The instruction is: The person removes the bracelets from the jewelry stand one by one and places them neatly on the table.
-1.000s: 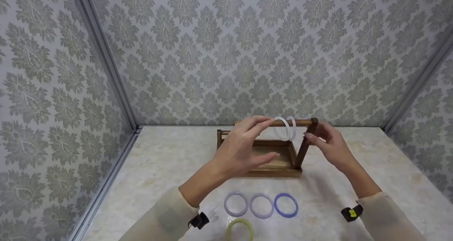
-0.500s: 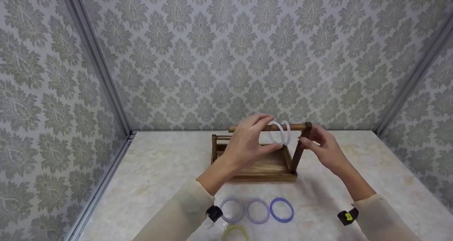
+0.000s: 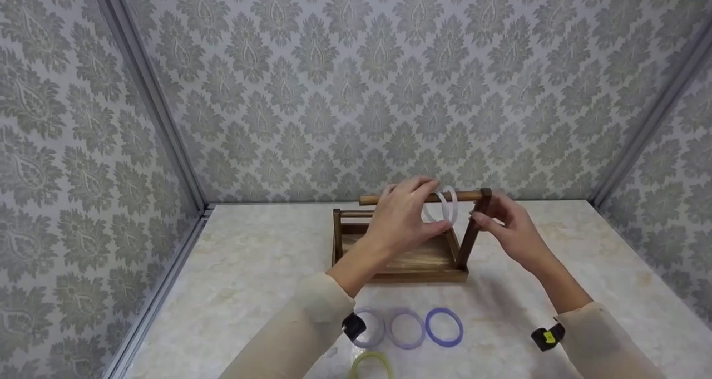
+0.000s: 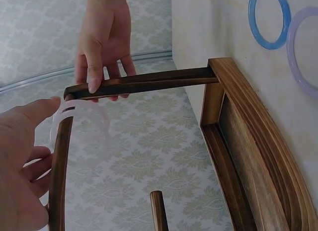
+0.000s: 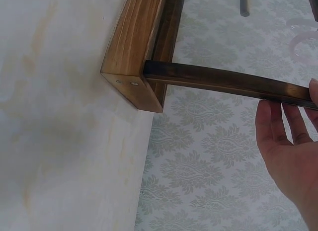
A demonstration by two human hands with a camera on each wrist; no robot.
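Two whitish translucent bangles hang on the top bar (image 3: 470,196) of a brown wooden tray stand (image 3: 411,277). My left hand (image 3: 397,215) spans the nearer bangle (image 3: 428,214), fingertips at its top and thumb at its lower edge. The other bangle (image 3: 455,205) hangs close on its right, by the upright post (image 3: 469,244). My right hand (image 3: 514,229) grips that post near its top, thumb on the front and fingers behind. The left wrist view shows my left thumb beside the bar's end and the bangles (image 4: 105,124) around it.
In front of the stand lie a blue bangle (image 3: 461,329), two pale purple bangles, the middle one (image 3: 409,346) beside the blue, and a yellow-green bangle (image 3: 371,354) nearer the front edge. Patterned walls enclose the marbled table (image 3: 267,245). A shorter rail (image 3: 356,213) crosses the stand's left side.
My left hand has moved right along the bar, its thumb closing in on the bangle's lower edge. The two bangles now overlap more in view. My right hand keeps its grip on the post.
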